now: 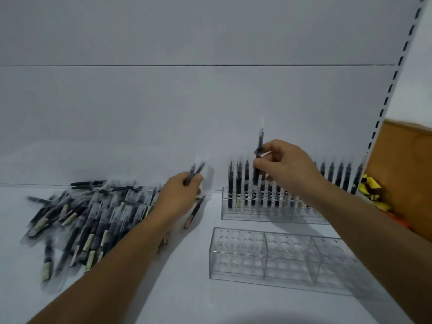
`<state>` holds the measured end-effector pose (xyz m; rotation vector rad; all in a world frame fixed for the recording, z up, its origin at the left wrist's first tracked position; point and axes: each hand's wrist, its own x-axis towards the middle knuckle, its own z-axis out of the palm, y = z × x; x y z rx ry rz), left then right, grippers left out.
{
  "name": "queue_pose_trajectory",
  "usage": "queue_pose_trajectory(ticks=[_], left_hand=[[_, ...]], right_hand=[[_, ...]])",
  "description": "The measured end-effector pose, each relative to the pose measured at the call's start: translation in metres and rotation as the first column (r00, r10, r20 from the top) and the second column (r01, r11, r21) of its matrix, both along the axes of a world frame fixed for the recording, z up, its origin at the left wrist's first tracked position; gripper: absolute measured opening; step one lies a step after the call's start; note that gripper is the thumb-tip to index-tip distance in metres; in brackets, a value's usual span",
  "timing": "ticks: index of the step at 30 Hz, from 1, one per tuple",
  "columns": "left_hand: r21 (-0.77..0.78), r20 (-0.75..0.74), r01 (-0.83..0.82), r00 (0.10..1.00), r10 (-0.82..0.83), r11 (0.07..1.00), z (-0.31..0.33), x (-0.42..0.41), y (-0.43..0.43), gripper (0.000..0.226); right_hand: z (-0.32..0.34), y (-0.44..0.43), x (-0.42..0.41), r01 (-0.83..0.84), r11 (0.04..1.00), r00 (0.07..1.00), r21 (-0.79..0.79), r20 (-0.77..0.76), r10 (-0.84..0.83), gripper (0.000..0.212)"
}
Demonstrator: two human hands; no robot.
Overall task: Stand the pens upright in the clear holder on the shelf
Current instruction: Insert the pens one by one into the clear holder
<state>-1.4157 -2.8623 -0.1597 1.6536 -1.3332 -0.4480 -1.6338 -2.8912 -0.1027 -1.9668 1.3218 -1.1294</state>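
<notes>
The insertion step is judged to be in hand. A single pen (260,146) is pinched upright between the thumb and curled fingers of the right hand (287,169), and its lower end is seen down among the tops of the standing pens (238,183). The clear holder (233,215) is found directly below that hand, at the back of the shelf (187,265), and filled rows are seen on both sides of the hand.

For the next move, the pen's lower end probably needs to be lined up over a free hole beneath the fingers and lowered straight, so that its neighbours are not knocked.

Two spare pens (196,170) are gripped in the curled left hand (180,197). The loose pile (88,220) is spread to the left of that hand. A second holder (264,274), unfilled, is placed nearer the person than the right hand.
</notes>
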Motion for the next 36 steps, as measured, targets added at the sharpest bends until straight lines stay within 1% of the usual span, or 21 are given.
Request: queue_pose_trajectory(ticks=[1,2,3,5,7,10,12,14,16,19,23,26,29,30,34,36], left_hand=[[-0.060,-0.181,0.034,0.982,-0.044,0.998,0.006,-0.004,0.000,0.026],[-0.124,-0.312,0.062,0.945,-0.098,0.990,0.010,-0.009,0.001,0.024],[-0.188,-0.395,0.083,0.906,-0.153,0.979,0.012,-0.013,0.003,0.024],[-0.291,-0.470,0.111,0.849,-0.242,0.950,0.011,-0.021,0.008,0.023],[-0.328,-0.469,0.144,0.833,-0.293,0.934,0.003,-0.027,0.013,0.024],[-0.337,-0.413,0.205,0.844,-0.341,0.919,-0.006,-0.029,0.018,0.023],[-0.353,-0.406,0.223,0.839,-0.364,0.909,-0.007,-0.028,0.020,0.023],[-0.364,-0.404,0.230,0.834,-0.376,0.902,-0.007,-0.028,0.022,0.023],[-0.353,-0.393,0.241,0.839,-0.377,0.904,-0.008,-0.029,0.023,0.023],[-0.327,-0.363,0.261,0.853,-0.376,0.908,-0.010,-0.029,0.022,0.023],[-0.328,-0.356,0.270,0.852,-0.383,0.905,-0.011,-0.030,0.022,0.023],[-0.324,-0.342,0.290,0.852,-0.398,0.900,-0.011,-0.030,0.022,0.023],[-0.315,-0.334,0.297,0.854,-0.399,0.901,-0.013,-0.030,0.023,0.024],[-0.310,-0.332,0.300,0.855,-0.399,0.902,-0.012,-0.030,0.024,0.024],[-0.304,-0.327,0.312,0.854,-0.406,0.900,-0.013,-0.031,0.023,0.024],[-0.303,-0.325,0.314,0.853,-0.408,0.900,-0.015,-0.031,0.023,0.023]], right_hand=[[0.000,-0.002,-0.001,0.019,0.999,0.999,-0.027,-0.030,-0.020,0.019],[0.000,-0.003,-0.001,0.032,0.999,0.998,-0.043,-0.045,-0.034,0.018],[0.000,-0.005,-0.001,0.036,0.998,0.998,-0.050,-0.050,-0.038,0.017],[-0.004,-0.007,0.000,0.024,0.998,0.997,-0.055,-0.066,-0.027,0.014],[-0.008,-0.009,0.001,0.008,0.999,0.993,-0.050,-0.117,-0.013,0.012],[-0.016,-0.010,0.003,-0.011,0.999,0.982,-0.051,-0.188,0.001,0.009],[-0.021,-0.009,0.004,-0.011,0.998,0.970,-0.059,-0.245,-0.004,0.009],[-0.024,-0.009,0.007,0.000,0.998,0.941,-0.062,-0.337,-0.021,0.011],[-0.025,-0.009,0.009,0.022,0.998,0.907,-0.058,-0.420,-0.045,0.018],[-0.023,-0.010,0.010,0.050,0.998,0.893,-0.034,-0.445,-0.060,0.027],[-0.018,-0.008,0.012,0.042,0.999,0.878,-0.028,-0.477,-0.051,0.027],[-0.015,-0.010,0.016,0.062,0.997,0.829,-0.054,-0.553,-0.082,0.032],[-0.012,-0.011,0.019,0.086,0.994,0.786,-0.069,-0.609,-0.110,0.031],[-0.011,-0.011,0.020,0.085,0.995,0.776,-0.054,-0.622,-0.100,0.029],[-0.011,-0.009,0.023,0.045,0.995,0.752,0.090,-0.658,0.026,0.022],[-0.013,-0.008,0.023,0.044,0.997,0.756,0.071,-0.654,0.013,0.025]])
